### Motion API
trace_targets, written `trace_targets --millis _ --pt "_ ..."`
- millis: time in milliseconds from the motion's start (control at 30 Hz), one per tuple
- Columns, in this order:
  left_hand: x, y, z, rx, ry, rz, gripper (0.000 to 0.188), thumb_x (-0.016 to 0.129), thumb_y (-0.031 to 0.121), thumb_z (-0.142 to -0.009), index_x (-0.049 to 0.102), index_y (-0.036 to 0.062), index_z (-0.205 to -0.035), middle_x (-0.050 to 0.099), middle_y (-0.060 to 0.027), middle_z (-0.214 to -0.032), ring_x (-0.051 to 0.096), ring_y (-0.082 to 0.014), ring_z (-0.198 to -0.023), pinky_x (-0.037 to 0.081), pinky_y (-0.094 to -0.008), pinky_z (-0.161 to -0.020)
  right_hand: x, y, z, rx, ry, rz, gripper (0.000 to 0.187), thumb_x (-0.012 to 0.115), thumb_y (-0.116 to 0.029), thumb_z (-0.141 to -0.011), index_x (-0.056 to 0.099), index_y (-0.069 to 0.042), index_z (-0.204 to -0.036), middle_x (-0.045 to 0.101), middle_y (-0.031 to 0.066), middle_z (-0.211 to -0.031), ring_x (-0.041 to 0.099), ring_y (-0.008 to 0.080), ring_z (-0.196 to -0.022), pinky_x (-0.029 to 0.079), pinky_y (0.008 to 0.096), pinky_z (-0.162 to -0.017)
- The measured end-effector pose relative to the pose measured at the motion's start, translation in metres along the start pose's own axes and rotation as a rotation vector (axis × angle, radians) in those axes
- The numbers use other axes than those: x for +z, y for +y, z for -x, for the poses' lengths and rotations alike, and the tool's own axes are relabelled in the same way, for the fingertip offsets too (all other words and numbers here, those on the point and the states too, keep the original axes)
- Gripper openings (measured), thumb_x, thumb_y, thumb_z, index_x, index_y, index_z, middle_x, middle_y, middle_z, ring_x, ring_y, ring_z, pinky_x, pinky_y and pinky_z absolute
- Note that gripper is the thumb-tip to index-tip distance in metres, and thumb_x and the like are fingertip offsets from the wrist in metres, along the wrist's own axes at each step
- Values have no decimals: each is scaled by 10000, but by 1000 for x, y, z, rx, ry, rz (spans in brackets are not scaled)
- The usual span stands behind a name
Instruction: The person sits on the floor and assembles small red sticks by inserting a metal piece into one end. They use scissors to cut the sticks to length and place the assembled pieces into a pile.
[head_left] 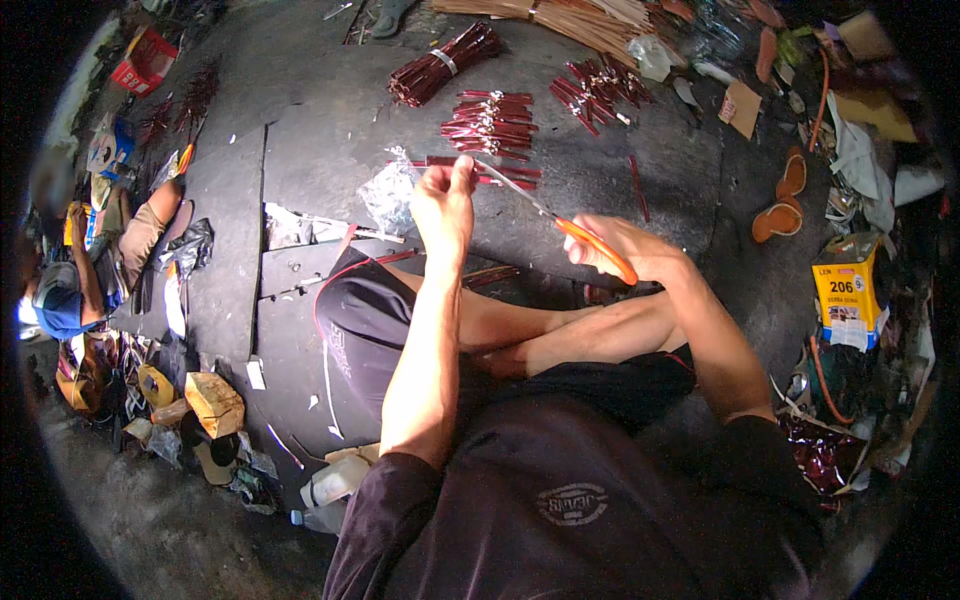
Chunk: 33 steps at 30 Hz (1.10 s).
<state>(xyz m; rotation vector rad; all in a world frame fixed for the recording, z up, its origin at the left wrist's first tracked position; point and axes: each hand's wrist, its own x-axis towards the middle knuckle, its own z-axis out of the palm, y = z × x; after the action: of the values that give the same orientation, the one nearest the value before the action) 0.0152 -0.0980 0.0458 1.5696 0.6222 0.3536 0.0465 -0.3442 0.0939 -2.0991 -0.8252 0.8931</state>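
Note:
My left hand [443, 208] is raised above the floor, its thumb and fingers pinched on a dark red strip [438, 161]. In my right hand [622, 243] is a pair of scissors [598, 247] with orange handles. Its long blades point up and left, their tips close to the strip at my left fingertips. Whether they touch it I cannot tell. Just beyond lies a row of dark red strips [488, 122] with small shiny pieces along the middle. A crumpled clear plastic bag [386, 196] sits left of my left hand.
A tied bundle of dark red strips [443, 66] and a looser pile [598, 92] lie farther off. One single strip [638, 188] is to the right. Orange-brown soles [780, 215] and a yellow box [846, 290] stand right. At far left another person [85, 260] sits among clutter.

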Motion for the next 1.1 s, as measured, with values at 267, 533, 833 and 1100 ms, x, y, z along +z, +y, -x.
trace_targets --millis 267,533,833,1100 --pt "-98 -17 -83 114 364 441 188 609 193 -959 631 22 -882 684 -79 -811 648 -135 -714 546 -287 -678 -38 -45 8 114 -23 348 737 708 -687 -724 571 15 -901 640 268 -862 652 403 -817 472 470 -720" --pt "-145 -7 -54 -169 216 487 208 684 258 -915 589 74 -901 651 -44 -813 681 -158 -797 550 -276 -704 -44 109 14 475 159 807 806 744 -481 -776 472 67 -1299 586 259 -1224 569 370 -1169 474 448 -967" --pt "-149 2 -53 -76 268 717 137 652 182 -928 607 56 -953 619 -23 -824 648 -148 -754 536 -283 -722 77 -23 -171 -173 238 194 209 651 -220 -870 685 -34 -960 672 175 -997 637 357 -985 496 436 -859" --pt "-149 9 -38 -125 110 696 219 657 216 -930 634 33 -1049 639 -25 -932 643 -144 -865 505 -276 -790 186 -12 -272 63 333 388 223 500 -99 -883 615 -28 -1061 601 211 -1162 596 380 -1093 484 484 -912"
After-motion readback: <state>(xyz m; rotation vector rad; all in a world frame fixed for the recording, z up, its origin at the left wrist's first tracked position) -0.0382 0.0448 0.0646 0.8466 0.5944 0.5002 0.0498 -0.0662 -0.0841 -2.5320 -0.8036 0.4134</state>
